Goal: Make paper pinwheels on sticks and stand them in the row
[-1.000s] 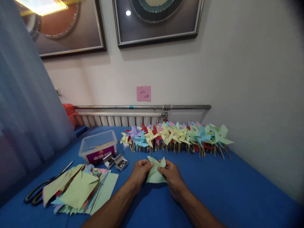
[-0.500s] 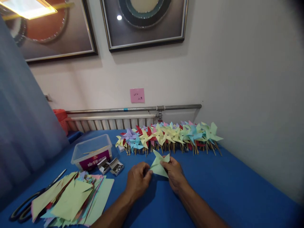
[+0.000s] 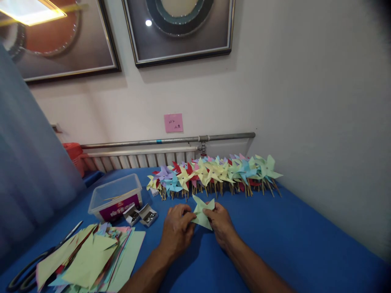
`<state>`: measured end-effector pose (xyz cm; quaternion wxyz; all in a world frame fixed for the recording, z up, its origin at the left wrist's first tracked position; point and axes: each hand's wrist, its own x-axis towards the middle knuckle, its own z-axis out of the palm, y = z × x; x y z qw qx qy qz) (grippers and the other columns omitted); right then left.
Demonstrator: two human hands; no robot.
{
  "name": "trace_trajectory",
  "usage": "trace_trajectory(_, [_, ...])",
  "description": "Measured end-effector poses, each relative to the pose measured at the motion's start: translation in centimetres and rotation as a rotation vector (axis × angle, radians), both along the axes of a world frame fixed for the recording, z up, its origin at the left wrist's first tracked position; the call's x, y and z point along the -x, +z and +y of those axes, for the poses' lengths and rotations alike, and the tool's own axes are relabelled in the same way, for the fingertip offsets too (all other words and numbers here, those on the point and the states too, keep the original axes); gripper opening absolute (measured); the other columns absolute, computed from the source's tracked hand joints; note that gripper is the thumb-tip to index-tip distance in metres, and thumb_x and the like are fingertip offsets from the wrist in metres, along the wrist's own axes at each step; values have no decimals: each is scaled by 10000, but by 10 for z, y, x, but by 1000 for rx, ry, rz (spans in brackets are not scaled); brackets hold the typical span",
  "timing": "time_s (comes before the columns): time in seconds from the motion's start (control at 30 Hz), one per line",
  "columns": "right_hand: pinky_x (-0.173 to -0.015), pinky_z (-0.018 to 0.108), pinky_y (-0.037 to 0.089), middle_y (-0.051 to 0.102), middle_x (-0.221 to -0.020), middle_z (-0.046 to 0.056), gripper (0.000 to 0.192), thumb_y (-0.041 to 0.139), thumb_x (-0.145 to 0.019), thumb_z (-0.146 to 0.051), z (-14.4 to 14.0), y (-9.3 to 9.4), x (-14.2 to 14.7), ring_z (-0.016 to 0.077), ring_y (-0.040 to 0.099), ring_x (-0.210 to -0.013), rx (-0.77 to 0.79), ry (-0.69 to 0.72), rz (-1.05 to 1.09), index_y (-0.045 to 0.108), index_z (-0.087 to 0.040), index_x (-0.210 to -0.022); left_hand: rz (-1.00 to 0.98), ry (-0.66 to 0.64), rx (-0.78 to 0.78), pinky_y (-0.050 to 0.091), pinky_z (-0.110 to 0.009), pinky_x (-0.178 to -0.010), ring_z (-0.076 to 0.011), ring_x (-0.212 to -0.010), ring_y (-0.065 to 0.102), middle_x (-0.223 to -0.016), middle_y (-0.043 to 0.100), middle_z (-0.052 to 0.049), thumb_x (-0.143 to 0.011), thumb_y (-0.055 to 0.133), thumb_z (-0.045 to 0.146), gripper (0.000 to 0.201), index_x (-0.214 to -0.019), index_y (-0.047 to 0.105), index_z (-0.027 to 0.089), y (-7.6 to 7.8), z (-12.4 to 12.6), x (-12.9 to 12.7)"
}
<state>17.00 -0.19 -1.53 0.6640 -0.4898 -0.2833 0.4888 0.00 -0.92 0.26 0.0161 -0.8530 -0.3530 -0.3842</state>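
A pale green paper pinwheel [image 3: 202, 215], partly folded and with no stick visible, is held between my hands above the blue cloth. My right hand [image 3: 222, 224] is closed on it, the thumb pressing the folded points near its middle. At the pinwheel's left corner, my left hand [image 3: 178, 228] pinches the paper between thumb and fingers. Two small open boxes of metal pins [image 3: 148, 217] lie left of my left hand. Beyond my hands lies a long row of finished pinwheels [image 3: 210, 173] on thin wooden sticks, in several colours.
A clear plastic tub [image 3: 114, 195] with a few sticks stands at left. In front of it lies a pile of cut paper sheets [image 3: 91, 258], with black-handled scissors [image 3: 39, 260] beside it. A radiator [image 3: 146, 158] and pipe run along the wall behind the blue-covered table [image 3: 275, 244].
The view has shifted slightly. My left fingers have moved further onto the pinwheel's left corner, while my right hand keeps its hold.
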Motion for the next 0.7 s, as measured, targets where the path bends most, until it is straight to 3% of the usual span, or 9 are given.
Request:
trace_trajectory(0.17, [-543, 270, 449, 668, -627, -47, 359, 759, -518, -297, 1, -3, 2, 166, 585, -548, -14, 8, -20, 601, -230, -833, 68, 2, -147, 405, -367, -775, -226, -895, 611, -1037, 700, -103, -909, 501, 112, 231, -883, 714, 197, -2, -1, 0])
trace_trajectory(0.27, [-551, 272, 452, 655, -621, -50, 335, 750, -515, -292, 1, -4, 4, 171, 588, -563, -23, 2, -75, 607, -230, -811, 43, -24, -154, 419, -379, -786, -229, -896, 610, -1046, 702, -106, -888, 498, 82, 241, -898, 712, 194, -3, -3, -2])
trace_trajectory(0.33, [-557, 274, 456, 653, -621, -48, 317, 745, -519, -286, 1, -3, 5, 178, 598, -577, -29, 12, -106, 613, -231, -802, -18, -45, -75, 445, -399, -826, -239, -947, 617, -1080, 698, -104, -864, 527, 77, 243, -943, 720, 203, -3, -3, -3])
trace_trajectory(0.5, [-577, 276, 470, 674, -649, -39, 302, 748, -560, -284, -5, 1, 10, 185, 620, -604, -47, 55, -131, 633, -224, -833, -210, -100, 287, 458, -465, -1027, -266, -1222, 576, -1326, 635, -92, -740, 585, 21, 322, -911, 756, 234, -1, 5, -1])
trace_trajectory(0.7, [-619, 292, 512, 751, -770, 8, 275, 728, -574, -231, -12, 9, 14, 214, 684, -689, -45, 105, -94, 658, -218, -840, -98, -157, 417, 310, -590, -1172, -316, -1429, 418, -1525, 515, -58, -722, 621, 20, 407, -969, 801, 289, 3, 7, 4])
